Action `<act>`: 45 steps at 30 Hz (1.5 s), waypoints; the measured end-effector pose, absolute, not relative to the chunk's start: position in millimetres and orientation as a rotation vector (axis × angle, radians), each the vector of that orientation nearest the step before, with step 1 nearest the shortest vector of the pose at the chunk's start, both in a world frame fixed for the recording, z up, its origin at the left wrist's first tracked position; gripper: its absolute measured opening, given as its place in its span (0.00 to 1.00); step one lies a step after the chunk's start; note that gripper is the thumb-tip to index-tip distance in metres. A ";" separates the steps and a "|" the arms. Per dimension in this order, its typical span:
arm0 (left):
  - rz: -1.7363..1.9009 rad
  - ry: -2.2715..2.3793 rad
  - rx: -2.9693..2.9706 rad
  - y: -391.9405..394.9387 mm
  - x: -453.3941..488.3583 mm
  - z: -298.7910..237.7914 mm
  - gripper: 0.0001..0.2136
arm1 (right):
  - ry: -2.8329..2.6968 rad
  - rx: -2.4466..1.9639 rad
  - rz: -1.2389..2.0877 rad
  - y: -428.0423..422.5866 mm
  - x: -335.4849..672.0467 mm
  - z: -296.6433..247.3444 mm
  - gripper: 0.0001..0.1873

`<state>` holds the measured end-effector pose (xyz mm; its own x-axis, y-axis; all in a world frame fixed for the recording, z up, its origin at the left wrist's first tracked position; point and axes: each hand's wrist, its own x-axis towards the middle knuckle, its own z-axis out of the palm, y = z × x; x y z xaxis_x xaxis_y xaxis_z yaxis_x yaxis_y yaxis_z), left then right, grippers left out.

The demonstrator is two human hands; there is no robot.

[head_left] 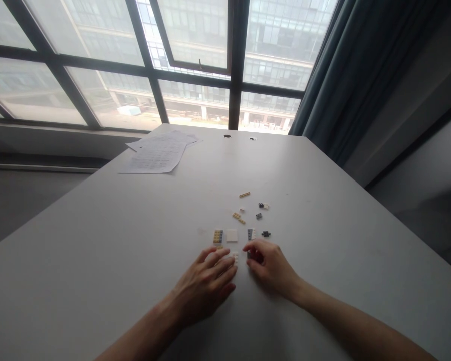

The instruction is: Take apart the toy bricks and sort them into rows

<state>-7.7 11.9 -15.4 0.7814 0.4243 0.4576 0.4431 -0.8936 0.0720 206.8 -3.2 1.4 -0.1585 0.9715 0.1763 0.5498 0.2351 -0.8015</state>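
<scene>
My left hand [209, 278] lies palm down on the table with its fingers stretched out, partly covering a white toy brick [235, 256] and a yellow one [220, 247]. Opposite it, my right hand [272, 264] has its fingers curled, with a small dark grey brick [248, 254] between thumb and forefinger; the fingers hide most of it. Just beyond the hands are a tan and grey studded block [218, 236], a smooth white square tile [232, 235], a grey and white studded piece [251, 234] and a black connector piece [266, 234].
Farther off lie a long tan brick [244, 194], smaller tan plates [236, 215], a grey piece [258, 216] and a black and white piece [263, 205]. Printed papers [154, 154] rest at the white table's [97, 250] far left. Behind stand windows and a dark curtain [334, 80].
</scene>
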 end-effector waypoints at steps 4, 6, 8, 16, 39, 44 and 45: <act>-0.753 -0.732 -2.915 12.3 -7.9 -17.8 0.11 | -1.892 -1.389 0.751 -9.5 195.6 -1.7 0.12; -0.752 -0.736 -2.912 11.9 -8.2 -18.1 0.11 | -1.894 -1.411 0.769 -7.8 195.1 -2.6 0.11; -0.746 -0.737 -2.911 11.4 -8.5 -17.8 0.11 | -1.884 -1.442 0.780 -5.8 196.0 -2.9 0.11; -0.751 -0.725 -2.922 11.7 -8.5 -17.3 0.10 | -1.939 -1.484 0.723 -1.6 197.0 -2.2 0.13; -0.770 -0.713 -2.914 10.9 -8.0 -13.2 0.11 | -2.121 -1.590 0.525 -9.1 201.1 -2.0 0.11; -0.750 -0.715 -2.919 11.4 -7.9 -14.8 0.12 | -2.133 -1.573 0.524 -8.6 202.2 -2.7 0.12; -0.750 -0.717 -2.919 11.5 -7.7 -15.0 0.12 | -2.135 -1.572 0.523 -8.6 202.3 -2.7 0.12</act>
